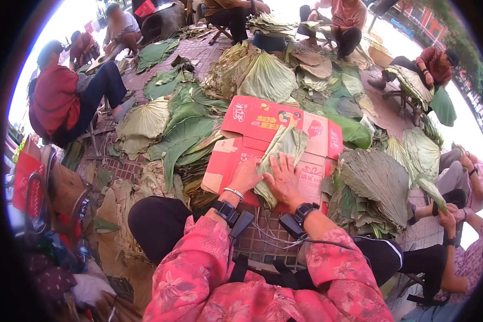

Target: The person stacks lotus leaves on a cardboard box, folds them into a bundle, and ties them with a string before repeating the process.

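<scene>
A pale green, dried lotus leaf (285, 144), folded into a long strip, lies across a flattened red cardboard box (258, 114) in front of my knees. My right hand (283, 179) presses on the leaf from above, its fingers stretched out and spread. At the leaf's left edge, my left hand (245, 176) has its fingers bent together against it, with the thumb at the edge; the fingertips are partly hidden. Both hands are close together, near the lower part of the strip.
Stacked lotus leaves (374, 185) stand right of the box, with greener leaves (190, 126) to the left and a large pale heap (265, 78) beyond. A cable (333, 242) runs by my right wrist. Seated people surround me; a person's hands (449, 217) hold a leaf at right.
</scene>
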Motion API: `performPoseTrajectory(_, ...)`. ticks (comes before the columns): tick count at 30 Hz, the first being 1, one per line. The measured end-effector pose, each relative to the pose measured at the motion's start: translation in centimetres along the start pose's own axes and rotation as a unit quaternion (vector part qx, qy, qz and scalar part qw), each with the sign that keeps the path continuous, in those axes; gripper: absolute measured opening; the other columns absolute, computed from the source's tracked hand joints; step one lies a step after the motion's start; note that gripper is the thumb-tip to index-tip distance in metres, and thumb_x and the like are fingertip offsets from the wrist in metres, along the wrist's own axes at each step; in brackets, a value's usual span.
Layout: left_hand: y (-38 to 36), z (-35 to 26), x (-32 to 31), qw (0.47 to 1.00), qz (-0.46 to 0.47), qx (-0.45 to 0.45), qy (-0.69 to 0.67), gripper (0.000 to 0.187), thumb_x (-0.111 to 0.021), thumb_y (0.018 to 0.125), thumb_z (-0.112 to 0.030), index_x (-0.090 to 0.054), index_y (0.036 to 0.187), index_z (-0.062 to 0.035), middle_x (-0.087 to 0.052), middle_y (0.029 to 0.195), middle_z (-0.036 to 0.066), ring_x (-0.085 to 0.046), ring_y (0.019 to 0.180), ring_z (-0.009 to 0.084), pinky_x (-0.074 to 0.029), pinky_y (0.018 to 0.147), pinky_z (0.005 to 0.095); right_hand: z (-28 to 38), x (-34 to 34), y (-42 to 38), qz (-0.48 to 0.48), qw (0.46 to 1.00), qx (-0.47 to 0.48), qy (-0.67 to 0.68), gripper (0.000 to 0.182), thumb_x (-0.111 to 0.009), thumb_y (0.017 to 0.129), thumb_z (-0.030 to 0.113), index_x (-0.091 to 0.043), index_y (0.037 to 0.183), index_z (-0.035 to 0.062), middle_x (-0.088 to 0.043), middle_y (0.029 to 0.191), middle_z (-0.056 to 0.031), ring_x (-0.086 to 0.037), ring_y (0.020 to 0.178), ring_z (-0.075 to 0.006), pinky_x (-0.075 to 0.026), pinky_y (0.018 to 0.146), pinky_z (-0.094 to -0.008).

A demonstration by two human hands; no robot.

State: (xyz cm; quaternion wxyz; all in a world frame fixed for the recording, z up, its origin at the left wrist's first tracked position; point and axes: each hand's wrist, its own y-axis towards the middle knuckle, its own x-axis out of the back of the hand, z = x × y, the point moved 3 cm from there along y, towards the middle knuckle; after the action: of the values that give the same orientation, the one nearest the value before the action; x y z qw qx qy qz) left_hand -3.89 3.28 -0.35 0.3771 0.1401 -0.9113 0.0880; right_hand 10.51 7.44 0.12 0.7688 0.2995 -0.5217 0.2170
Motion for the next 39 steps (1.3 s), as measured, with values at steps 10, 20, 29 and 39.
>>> performPoseTrajectory(10,-1.0,-3.0,1.6,0.992,0.039,0.075,-0.098,0.029,-0.073,0.06,-0.018,-0.063,0.08,-0.0009,-0.064,0.074,0.015,-0.063,0.069,0.0243,-0.048,0.062,0.0343,-1.4,0.0,-0.3,-0.022,0.998,0.03,0.049,0.056,-0.043,0.087,0.044,-0.037,0.133,0.014,-0.031,0.14,-0.0137,-0.025,0.13,-0.0326,-0.021,0.098,-0.0511)
performPoseTrajectory(20,-4.5,-1.0,-0.6,0.893,0.119,0.171,-0.399,0.028,-0.067,0.07,-0.009,-0.062,0.094,0.0036,-0.065,0.084,0.009,-0.061,0.071,0.0156,-0.049,0.067,0.0276,-3.0,-0.3,0.4,0.06,0.997,0.029,0.037,0.057,-0.036,0.088,0.05,-0.035,0.135,0.018,-0.029,0.142,-0.0089,-0.021,0.133,-0.029,-0.017,0.102,-0.0523)
performPoseTrajectory(29,-4.1,-2.2,2.2,0.891,0.074,0.135,-0.426,0.031,-0.061,0.081,-0.014,-0.055,0.106,0.0028,-0.063,0.093,0.01,-0.062,0.08,0.0162,-0.05,0.071,0.0275,-1.2,7.4,-3.0,-0.054,0.972,0.093,0.207,0.022,-0.053,0.083,0.025,-0.057,0.091,0.0051,-0.058,0.09,-0.0107,-0.051,0.09,-0.0292,-0.036,0.081,-0.0429)
performPoseTrajectory(39,-5.3,-5.6,6.6,0.802,0.01,0.011,-0.597,0.035,-0.062,0.079,-0.009,-0.052,0.111,0.002,-0.061,0.098,0.008,-0.061,0.083,0.0134,-0.05,0.073,0.0262,-8.7,-7.0,-20.9,0.407,0.882,0.224,-0.084,0.013,-0.053,0.074,0.016,-0.058,0.082,0.0072,-0.055,0.078,-0.0069,-0.054,0.082,-0.0251,-0.044,0.068,-0.0384)
